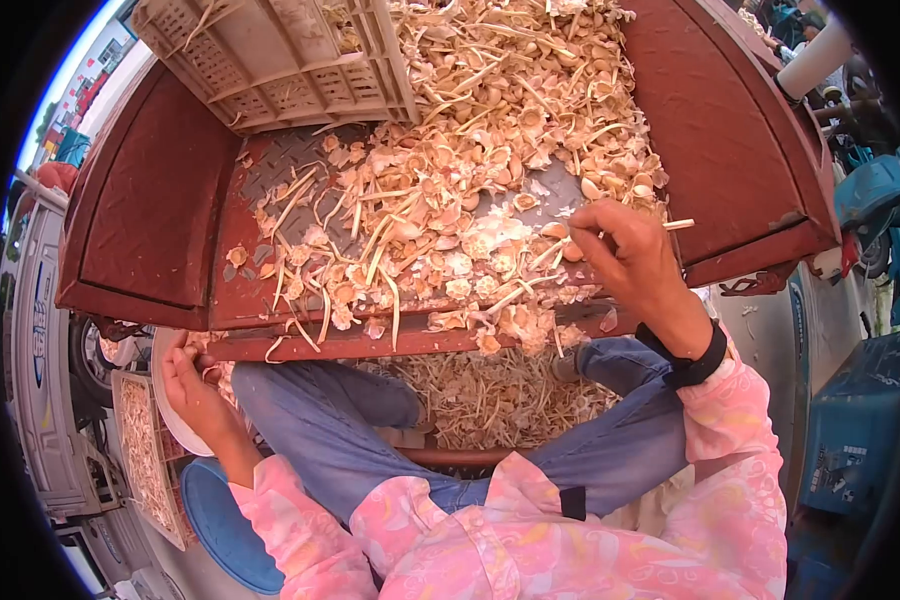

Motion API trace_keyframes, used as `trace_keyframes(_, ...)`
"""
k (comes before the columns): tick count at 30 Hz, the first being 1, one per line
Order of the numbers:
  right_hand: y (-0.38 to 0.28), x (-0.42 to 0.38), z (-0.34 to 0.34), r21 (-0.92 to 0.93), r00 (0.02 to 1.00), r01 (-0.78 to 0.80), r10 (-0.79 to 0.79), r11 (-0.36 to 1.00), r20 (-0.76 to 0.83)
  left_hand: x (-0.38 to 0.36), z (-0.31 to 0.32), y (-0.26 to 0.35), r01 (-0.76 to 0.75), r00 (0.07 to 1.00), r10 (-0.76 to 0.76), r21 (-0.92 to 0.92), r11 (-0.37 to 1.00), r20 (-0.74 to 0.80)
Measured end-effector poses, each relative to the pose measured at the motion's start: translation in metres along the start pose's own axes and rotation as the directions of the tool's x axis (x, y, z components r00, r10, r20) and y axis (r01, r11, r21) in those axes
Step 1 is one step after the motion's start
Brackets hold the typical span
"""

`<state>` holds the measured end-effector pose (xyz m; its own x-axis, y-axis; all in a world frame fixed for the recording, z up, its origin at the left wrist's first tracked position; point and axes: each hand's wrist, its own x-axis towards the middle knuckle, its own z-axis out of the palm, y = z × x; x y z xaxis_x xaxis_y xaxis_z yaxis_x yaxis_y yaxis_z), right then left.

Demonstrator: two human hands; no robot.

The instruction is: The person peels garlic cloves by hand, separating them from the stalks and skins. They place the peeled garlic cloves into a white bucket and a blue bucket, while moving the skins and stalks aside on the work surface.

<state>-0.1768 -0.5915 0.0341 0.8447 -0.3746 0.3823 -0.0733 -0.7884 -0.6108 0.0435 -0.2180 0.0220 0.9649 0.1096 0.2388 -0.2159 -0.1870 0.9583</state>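
Observation:
Over the front right of a red metal truck bed (260,318), my right hand (630,255) is closed around a pale garlic stem (678,225), which sticks out past the knuckles. Beneath and beside it lie loose garlic cloves (590,188), papery skins and dry stems (375,250). My left hand (195,388) is lowered outside the bed's front left edge, over a pale round container (166,400). Its fingers are curled, and what they hold, if anything, is too small to tell.
A plastic crate (290,85) stands tilted at the back left of the bed. Low at left are a blue tub (225,525) and a crate of scraps (145,450). Stems and skins (500,400) cover the ground between my legs. Vehicles stand at both sides.

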Motion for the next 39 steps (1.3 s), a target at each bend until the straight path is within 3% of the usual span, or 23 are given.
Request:
trace_keyframes(1, 0.016, 0.002, -0.007, -0.104, 1.0, 0.011, -0.012, 0.995, -0.008, 0.033, -0.049, -0.034, -0.133, 0.991, 0.133, 0.312, 0.941, 0.021)
trace_keyframes(2, 0.028, 0.001, -0.008, -0.205, 1.0, 0.018, -0.022, 0.979, -0.016, 0.054, -0.077, -0.057, -0.256, 0.963, 0.257, 0.586, 0.769, 0.083)
trace_keyframes(5, 0.027, 0.002, -0.002, -0.296, 0.995, 0.026, 0.005, 0.955, 0.102, 0.031, -0.052, -0.017, -0.299, 0.953, 0.282, 0.475, 0.828, 0.109)
trace_keyframes(7, 0.022, 0.008, 0.01, -0.334, 0.988, 0.029, 0.024, 0.942, 0.153, -0.013, 0.016, 0.02, -0.131, 0.978, 0.113, 0.092, 0.987, 0.178)
trace_keyframes(11, 0.028, 0.025, 0.02, -0.415, 0.959, 0.074, 0.05, 0.907, 0.281, -0.069, 0.109, 0.045, -0.079, 0.806, 0.112, -0.083, 0.993, 0.582)
trace_keyframes(13, 0.035, 0.032, 0.024, -0.42, 0.949, 0.09, 0.05, 0.903, 0.31, -0.092, 0.142, 0.053, -0.003, 0.724, 0.067, -0.094, 0.996, 0.686)
trace_keyframes(15, 0.031, 0.032, 0.024, -0.274, 0.967, 0.109, -0.039, 0.956, 0.25, -0.105, 0.163, 0.051, -0.063, 0.635, 0.109, -0.09, 0.994, 0.765)
trace_keyframes(17, 0.015, 0.032, 0.019, -0.116, 0.962, 0.179, -0.149, 0.977, 0.229, -0.119, 0.181, 0.057, 0.068, 0.617, 0.019, -0.077, 0.995, 0.787)
trace_keyframes(21, -0.001, 0.019, 0.028, 0.19, 0.943, 0.244, -0.279, 0.951, 0.181, -0.133, 0.206, 0.038, 0.441, 0.453, -0.053, -0.172, 0.881, 0.89)
trace_keyframes(24, 0.011, 0.02, 0.012, 0.1, 0.974, 0.209, -0.216, 0.973, 0.062, -0.13, 0.207, 0.034, 0.71, 0.328, -0.172, -0.122, 0.694, 0.929)
trace_keyframes(25, 0.02, 0.019, 0.005, -0.063, 0.985, 0.162, -0.157, 0.985, 0.07, -0.13, 0.204, 0.033, 0.794, 0.284, -0.195, -0.117, 0.597, 0.939)
trace_keyframes(28, 0.031, 0.006, -0.003, -0.379, 0.925, 0.094, 0.06, 0.921, 0.376, -0.129, 0.2, 0.036, 0.914, 0.199, -0.219, -0.1, 0.394, 0.955)
trace_keyframes(30, 0.039, 0.003, 0.004, -0.324, 0.941, 0.132, -0.015, 0.937, 0.339, -0.128, 0.197, 0.036, 0.944, 0.161, -0.175, -0.1, 0.315, 0.971)
trace_keyframes(33, 0.039, 0.006, 0.004, -0.289, 0.942, 0.134, -0.031, 0.948, 0.335, -0.129, 0.196, 0.033, 0.939, 0.181, -0.152, -0.125, 0.321, 0.972)
trace_keyframes(36, 0.035, 0.01, 0.0, -0.261, 0.954, 0.112, -0.031, 0.959, 0.298, -0.131, 0.197, 0.039, 0.814, 0.395, -0.306, -0.176, 0.554, 0.866)
trace_keyframes(39, 0.03, 0.012, 0.0, -0.29, 0.957, 0.114, -0.026, 0.95, 0.289, -0.128, 0.196, 0.045, 0.814, 0.413, -0.344, -0.172, 0.555, 0.843)
